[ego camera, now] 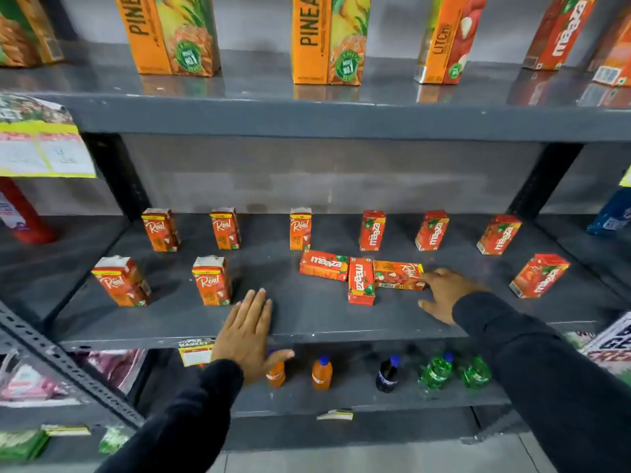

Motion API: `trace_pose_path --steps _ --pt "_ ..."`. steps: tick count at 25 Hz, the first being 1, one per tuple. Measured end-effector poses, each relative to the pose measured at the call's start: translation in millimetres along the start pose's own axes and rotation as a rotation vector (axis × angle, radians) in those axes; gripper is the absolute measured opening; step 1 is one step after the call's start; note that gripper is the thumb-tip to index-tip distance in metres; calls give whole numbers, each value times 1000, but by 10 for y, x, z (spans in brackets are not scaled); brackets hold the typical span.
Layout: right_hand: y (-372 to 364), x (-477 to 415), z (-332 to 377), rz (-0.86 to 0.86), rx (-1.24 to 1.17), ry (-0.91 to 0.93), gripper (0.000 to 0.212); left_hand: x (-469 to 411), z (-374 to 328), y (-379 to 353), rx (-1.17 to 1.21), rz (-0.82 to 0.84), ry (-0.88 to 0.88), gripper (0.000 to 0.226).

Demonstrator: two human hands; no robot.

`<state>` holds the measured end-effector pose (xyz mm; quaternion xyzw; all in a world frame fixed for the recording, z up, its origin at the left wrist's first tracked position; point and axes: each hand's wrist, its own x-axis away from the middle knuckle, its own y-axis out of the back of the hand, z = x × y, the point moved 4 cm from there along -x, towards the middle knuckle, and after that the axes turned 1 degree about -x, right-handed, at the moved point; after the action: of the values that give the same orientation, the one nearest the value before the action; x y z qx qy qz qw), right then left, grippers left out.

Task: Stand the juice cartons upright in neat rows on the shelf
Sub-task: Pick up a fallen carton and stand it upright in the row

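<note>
Small juice cartons stand on the grey middle shelf (307,319). The back row has three Real cartons (225,228) and three Maaza cartons (432,230). In front stand two Real cartons (211,280) at the left and one Maaza carton (539,275) at the right. Three cartons lie flat in the middle: a Maaza carton (324,265), a second Maaza carton (361,280), and a Real carton (397,275). My right hand (445,293) touches the end of the flat Real carton, fingers spread. My left hand (247,332) rests flat and open on the shelf's front edge.
Large pineapple, litchi and Maaza cartons (329,39) stand on the upper shelf. Small soft-drink bottles (321,372) stand on the lower shelf beneath my hands. A black upright post (116,172) bounds the bay at the left, another post (546,179) at the right.
</note>
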<state>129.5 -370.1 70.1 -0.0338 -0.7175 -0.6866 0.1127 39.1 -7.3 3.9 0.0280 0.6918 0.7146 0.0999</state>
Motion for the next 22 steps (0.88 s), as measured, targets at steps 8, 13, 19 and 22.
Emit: trace_pose_path --steps 8,13,19,22 --pt "-6 -311 -186 -71 -342 -87 72 -51 -45 -97 22 -33 142 105" --pt "-100 -530 -271 -20 -464 5 73 -35 -109 -84 -5 -4 244 113" --pt "-173 -548 -360 -62 -562 95 50 24 -54 -75 -48 16 207 106" --pt "-242 -496 -430 -100 -889 100 47 8 -92 -70 -54 17 239 104"
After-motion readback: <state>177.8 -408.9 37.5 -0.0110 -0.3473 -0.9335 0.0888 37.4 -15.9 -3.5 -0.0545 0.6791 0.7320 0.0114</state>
